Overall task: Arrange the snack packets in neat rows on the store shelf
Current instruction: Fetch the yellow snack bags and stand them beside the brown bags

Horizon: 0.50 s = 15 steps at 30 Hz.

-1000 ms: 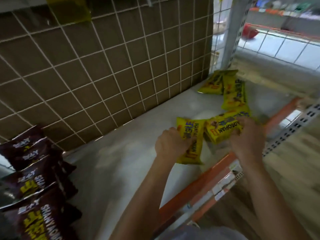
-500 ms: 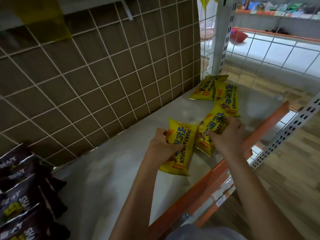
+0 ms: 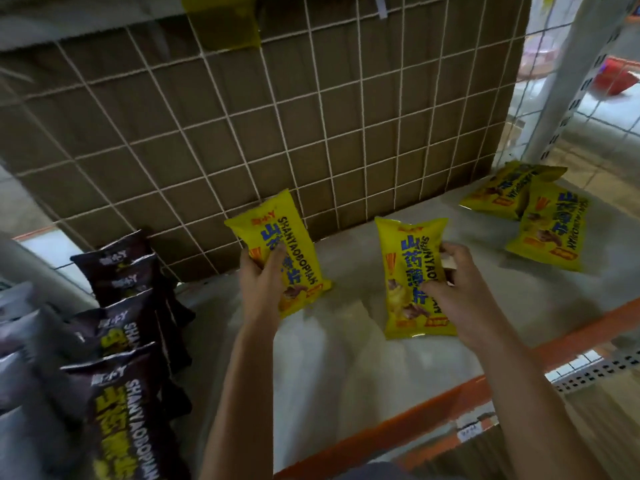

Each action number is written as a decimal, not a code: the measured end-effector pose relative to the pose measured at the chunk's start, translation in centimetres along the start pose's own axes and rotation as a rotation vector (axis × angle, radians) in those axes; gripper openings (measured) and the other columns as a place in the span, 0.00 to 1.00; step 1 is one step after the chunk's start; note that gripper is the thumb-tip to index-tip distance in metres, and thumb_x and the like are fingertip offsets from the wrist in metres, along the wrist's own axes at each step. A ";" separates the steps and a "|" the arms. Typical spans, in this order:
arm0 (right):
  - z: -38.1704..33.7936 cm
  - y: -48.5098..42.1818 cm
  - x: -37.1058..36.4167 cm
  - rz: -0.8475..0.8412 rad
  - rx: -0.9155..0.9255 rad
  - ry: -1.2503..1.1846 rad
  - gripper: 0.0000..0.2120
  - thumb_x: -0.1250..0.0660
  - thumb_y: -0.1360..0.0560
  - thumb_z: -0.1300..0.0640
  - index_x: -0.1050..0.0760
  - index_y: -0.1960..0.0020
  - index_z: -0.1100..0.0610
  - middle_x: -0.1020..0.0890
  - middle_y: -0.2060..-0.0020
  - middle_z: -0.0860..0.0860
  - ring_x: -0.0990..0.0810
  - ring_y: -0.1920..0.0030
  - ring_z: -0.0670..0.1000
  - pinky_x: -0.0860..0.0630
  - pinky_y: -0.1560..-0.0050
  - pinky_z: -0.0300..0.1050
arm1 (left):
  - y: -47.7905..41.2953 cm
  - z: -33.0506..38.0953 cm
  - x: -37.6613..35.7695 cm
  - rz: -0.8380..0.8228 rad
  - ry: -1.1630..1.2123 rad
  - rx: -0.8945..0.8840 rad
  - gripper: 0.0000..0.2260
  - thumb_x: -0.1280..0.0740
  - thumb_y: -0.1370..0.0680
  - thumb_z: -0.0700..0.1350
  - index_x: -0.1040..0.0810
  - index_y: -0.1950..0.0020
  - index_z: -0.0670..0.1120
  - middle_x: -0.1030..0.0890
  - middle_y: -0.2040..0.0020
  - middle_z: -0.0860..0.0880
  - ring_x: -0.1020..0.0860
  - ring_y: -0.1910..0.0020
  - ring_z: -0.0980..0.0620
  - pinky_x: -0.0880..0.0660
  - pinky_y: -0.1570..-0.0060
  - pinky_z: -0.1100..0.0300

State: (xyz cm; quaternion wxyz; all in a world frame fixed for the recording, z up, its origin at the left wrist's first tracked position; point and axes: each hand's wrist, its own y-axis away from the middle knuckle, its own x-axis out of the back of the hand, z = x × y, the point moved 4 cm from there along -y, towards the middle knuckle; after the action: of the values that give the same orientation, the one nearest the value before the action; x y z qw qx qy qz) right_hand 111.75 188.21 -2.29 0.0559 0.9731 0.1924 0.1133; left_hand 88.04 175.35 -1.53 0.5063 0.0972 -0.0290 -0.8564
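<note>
Yellow and shiny, one packet [image 3: 299, 271] sat gripped in the left hand [image 3: 261, 285] and the other packet [image 3: 408, 271] in the right hand [image 3: 457, 296], both just over the shelf [image 3: 346, 375]. This looked like the carrying step. Next they needed laying straight by the dark packets [image 3: 128, 341], left of both hands.

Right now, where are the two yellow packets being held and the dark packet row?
Left yellow packet [image 3: 273, 230]: head view, upper front.
Right yellow packet [image 3: 405, 268]: head view, middle front.
Dark packet row [image 3: 117, 420]: head view, nearest packet's front.

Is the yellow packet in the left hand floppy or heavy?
Probably light: the left hand holds the packet up by its side. Likely fairly stiff, since it looks puffed and does not droop. Its shiny film may be slippery.
</note>
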 end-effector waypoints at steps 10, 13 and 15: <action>-2.5 -0.1 -8.8 -0.289 -0.001 -0.241 0.15 0.27 0.31 0.59 0.24 0.46 0.56 0.15 0.56 0.52 0.16 0.56 0.54 0.20 0.49 0.55 | -3.7 3.2 5.4 0.152 -0.056 -0.147 0.04 0.26 0.27 0.47 0.19 0.57 0.48 0.16 0.57 0.47 0.18 0.52 0.45 0.22 0.49 0.38; -3.6 -0.2 -11.8 -0.365 0.107 -0.183 0.12 0.27 0.31 0.59 0.24 0.49 0.51 0.15 0.57 0.49 0.16 0.56 0.52 0.20 0.51 0.52 | -4.6 3.6 6.3 0.161 -0.034 -0.145 0.02 0.30 0.24 0.44 0.21 0.54 0.47 0.17 0.55 0.46 0.18 0.53 0.45 0.21 0.49 0.43; -3.9 -0.2 -13.9 -0.428 0.159 -0.122 0.11 0.27 0.30 0.58 0.24 0.51 0.49 0.15 0.57 0.47 0.16 0.55 0.49 0.21 0.50 0.51 | -5.4 3.7 7.0 0.194 -0.066 -0.180 0.03 0.30 0.23 0.45 0.21 0.55 0.47 0.17 0.58 0.48 0.19 0.58 0.50 0.21 0.52 0.49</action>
State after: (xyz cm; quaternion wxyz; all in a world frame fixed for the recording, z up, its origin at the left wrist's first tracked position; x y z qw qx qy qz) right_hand 98.23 183.32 -1.29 0.0133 0.9166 0.3990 0.0241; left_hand 79.34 171.68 0.31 0.5923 0.0199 0.0221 -0.8051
